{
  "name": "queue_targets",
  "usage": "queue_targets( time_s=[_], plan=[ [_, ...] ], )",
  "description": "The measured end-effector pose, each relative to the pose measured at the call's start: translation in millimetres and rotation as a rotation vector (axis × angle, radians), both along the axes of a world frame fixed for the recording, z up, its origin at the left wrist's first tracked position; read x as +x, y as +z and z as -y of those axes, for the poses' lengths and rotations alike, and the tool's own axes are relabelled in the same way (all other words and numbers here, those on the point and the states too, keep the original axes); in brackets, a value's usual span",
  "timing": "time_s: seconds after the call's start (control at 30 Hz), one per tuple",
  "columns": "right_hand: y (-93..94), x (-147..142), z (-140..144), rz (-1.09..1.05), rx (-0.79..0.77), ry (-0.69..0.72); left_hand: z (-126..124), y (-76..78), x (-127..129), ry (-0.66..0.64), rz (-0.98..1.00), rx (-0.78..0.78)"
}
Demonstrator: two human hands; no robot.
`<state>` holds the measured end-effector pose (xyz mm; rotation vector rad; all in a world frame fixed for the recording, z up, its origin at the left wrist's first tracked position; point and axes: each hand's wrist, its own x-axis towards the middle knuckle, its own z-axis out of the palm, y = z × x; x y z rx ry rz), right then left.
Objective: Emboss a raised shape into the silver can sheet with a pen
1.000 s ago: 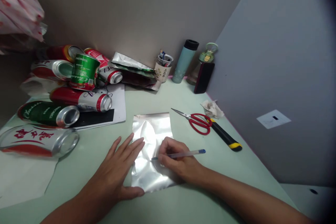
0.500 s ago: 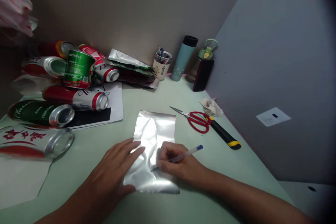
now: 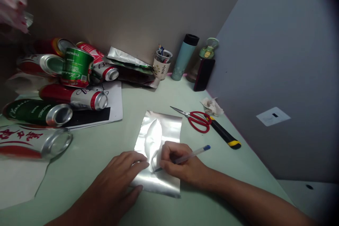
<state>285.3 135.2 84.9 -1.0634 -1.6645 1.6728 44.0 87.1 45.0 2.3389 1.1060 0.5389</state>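
A shiny silver metal sheet [image 3: 169, 130] lies on the pale green table, with a leaf-like outline pressed into it. My right hand [image 3: 180, 162] is closed round a clear ballpoint pen [image 3: 193, 153] with a blue end cap. The pen's tip rests on the lower middle of the sheet. My left hand [image 3: 124, 173] lies with fingers stretched over the sheet's lower left edge, thumb lower down. Beyond the sheet are red-handled scissors [image 3: 200, 122], lying partly over a black and yellow utility knife [image 3: 225, 134].
Several drink cans [image 3: 87, 99] are heaped at the left on papers [image 3: 115, 99]. Along the back stand a pen cup [image 3: 160, 69], a blue flask [image 3: 185, 56], a green-lidded bottle [image 3: 208, 53] and a leaning phone [image 3: 204, 75]. Crumpled tissue [image 3: 212, 106] lies near the right wall.
The metal sheet has turned slightly clockwise, its top edge shifting right. My left hand has slid a little right and down with it. The pen stays in my right hand, tip on the sheet.
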Motion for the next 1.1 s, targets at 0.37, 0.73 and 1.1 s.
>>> queue_targets(
  time_s=[0.37, 0.73, 1.1],
  plan=[
    [2.6, -17.9, -2.5, -0.065, -0.02, -0.168, 0.1, -19.4, 9.0, 0.141, -0.037, 0.073],
    [-7.6, -4.8, -6.8, 0.039, 0.01, -0.007, 1.1, -30.6, 1.8, 0.133, -0.012, 0.062],
    [-11.3, 10.8, -16.2, 0.07, 0.071, 0.23, -2.1, -26.9, 8.3, 0.169, -0.13, 0.068]
  ],
)
